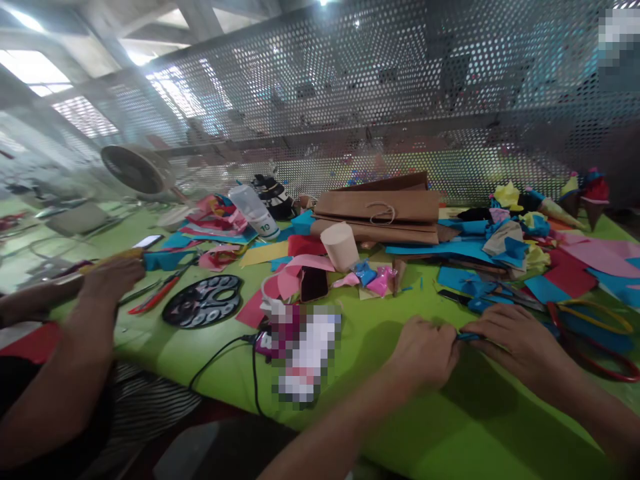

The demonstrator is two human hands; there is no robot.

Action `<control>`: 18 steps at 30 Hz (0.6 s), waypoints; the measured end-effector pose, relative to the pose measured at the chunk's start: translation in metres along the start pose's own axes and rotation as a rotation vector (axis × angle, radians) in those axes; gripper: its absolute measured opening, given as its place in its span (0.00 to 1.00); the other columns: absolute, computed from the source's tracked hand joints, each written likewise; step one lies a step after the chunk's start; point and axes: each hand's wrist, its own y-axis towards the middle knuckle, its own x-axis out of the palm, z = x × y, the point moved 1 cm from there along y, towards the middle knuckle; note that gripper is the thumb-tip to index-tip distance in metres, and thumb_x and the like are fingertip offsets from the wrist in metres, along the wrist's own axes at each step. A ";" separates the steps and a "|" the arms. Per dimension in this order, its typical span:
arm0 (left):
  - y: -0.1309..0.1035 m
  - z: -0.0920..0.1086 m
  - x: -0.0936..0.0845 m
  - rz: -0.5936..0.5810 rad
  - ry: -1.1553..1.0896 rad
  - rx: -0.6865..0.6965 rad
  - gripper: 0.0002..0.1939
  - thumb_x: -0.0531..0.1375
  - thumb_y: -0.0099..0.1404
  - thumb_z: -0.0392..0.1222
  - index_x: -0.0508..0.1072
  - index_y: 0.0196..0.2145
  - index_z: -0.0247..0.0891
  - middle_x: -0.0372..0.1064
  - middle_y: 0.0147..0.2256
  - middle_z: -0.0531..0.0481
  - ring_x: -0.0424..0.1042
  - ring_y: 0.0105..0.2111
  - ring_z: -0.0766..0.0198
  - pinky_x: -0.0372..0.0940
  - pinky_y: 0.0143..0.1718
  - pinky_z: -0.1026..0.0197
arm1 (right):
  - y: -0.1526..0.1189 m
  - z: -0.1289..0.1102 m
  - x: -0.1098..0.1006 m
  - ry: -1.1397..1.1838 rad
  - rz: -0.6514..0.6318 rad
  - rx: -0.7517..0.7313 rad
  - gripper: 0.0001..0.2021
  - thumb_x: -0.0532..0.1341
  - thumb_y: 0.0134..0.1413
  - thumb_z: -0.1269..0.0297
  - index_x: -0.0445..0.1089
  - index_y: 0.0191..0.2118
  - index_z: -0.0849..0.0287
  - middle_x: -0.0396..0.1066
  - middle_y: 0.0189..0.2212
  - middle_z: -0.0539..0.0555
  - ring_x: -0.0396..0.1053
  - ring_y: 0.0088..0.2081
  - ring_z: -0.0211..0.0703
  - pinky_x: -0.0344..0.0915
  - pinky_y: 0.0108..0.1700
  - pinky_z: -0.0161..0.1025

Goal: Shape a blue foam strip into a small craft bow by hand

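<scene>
Near the right front of the green table, my left hand and my right hand are close together. Between their fingertips is a small dark blue piece, pinched from both sides. What it is made of is too small to tell. Just behind my right hand are blue paper scraps and grey scissors. Red scissor handles lie to the right of my right hand.
Folded brown paper, a beige roll and a plastic bottle stand behind. A phone, a black palette-shaped tray and cables lie left. Another person's arm reaches in at far left. Colored paper lies at right.
</scene>
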 end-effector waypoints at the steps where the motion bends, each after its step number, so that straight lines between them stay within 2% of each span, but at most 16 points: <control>1: 0.000 0.000 0.001 -0.006 0.002 -0.002 0.18 0.44 0.76 0.47 0.70 0.41 0.35 0.77 0.33 0.45 0.77 0.33 0.53 0.65 0.39 0.51 | 0.000 0.000 0.000 -0.012 0.014 -0.019 0.13 0.56 0.69 0.57 0.76 0.51 0.49 0.79 0.37 0.53 0.72 0.43 0.51 0.64 0.45 0.49; 5: 0.000 0.000 0.004 -0.013 0.014 -0.007 0.16 0.46 0.75 0.46 0.69 0.41 0.36 0.76 0.32 0.45 0.77 0.33 0.54 0.64 0.39 0.52 | 0.000 -0.001 0.003 -0.060 0.072 -0.060 0.13 0.55 0.69 0.60 0.76 0.48 0.51 0.78 0.35 0.53 0.72 0.43 0.50 0.62 0.44 0.48; 9: -0.001 -0.002 0.004 -0.003 0.004 0.006 0.16 0.46 0.76 0.47 0.68 0.42 0.37 0.76 0.34 0.46 0.77 0.35 0.55 0.63 0.40 0.52 | 0.001 -0.001 0.004 -0.079 0.055 -0.054 0.12 0.55 0.70 0.58 0.76 0.45 0.52 0.77 0.34 0.53 0.72 0.41 0.50 0.62 0.43 0.47; 14: -0.002 -0.004 -0.003 0.008 -0.014 0.023 0.14 0.50 0.73 0.49 0.68 0.43 0.37 0.77 0.39 0.45 0.77 0.39 0.53 0.62 0.42 0.51 | 0.003 0.002 0.008 -0.052 0.035 -0.038 0.14 0.54 0.70 0.56 0.75 0.41 0.53 0.77 0.32 0.53 0.71 0.38 0.49 0.65 0.38 0.44; 16: -0.001 -0.004 -0.005 -0.012 -0.017 0.018 0.13 0.50 0.73 0.46 0.69 0.43 0.37 0.77 0.39 0.45 0.77 0.39 0.54 0.62 0.43 0.51 | 0.003 0.004 0.011 -0.025 0.012 -0.043 0.13 0.54 0.70 0.56 0.75 0.42 0.54 0.77 0.32 0.53 0.71 0.37 0.48 0.66 0.38 0.44; 18: 0.000 -0.005 -0.006 -0.040 -0.019 0.016 0.14 0.48 0.74 0.47 0.70 0.43 0.37 0.78 0.38 0.45 0.77 0.38 0.54 0.62 0.43 0.51 | 0.003 0.007 0.014 -0.002 -0.003 -0.052 0.13 0.55 0.69 0.57 0.75 0.47 0.53 0.77 0.34 0.53 0.71 0.37 0.47 0.67 0.39 0.44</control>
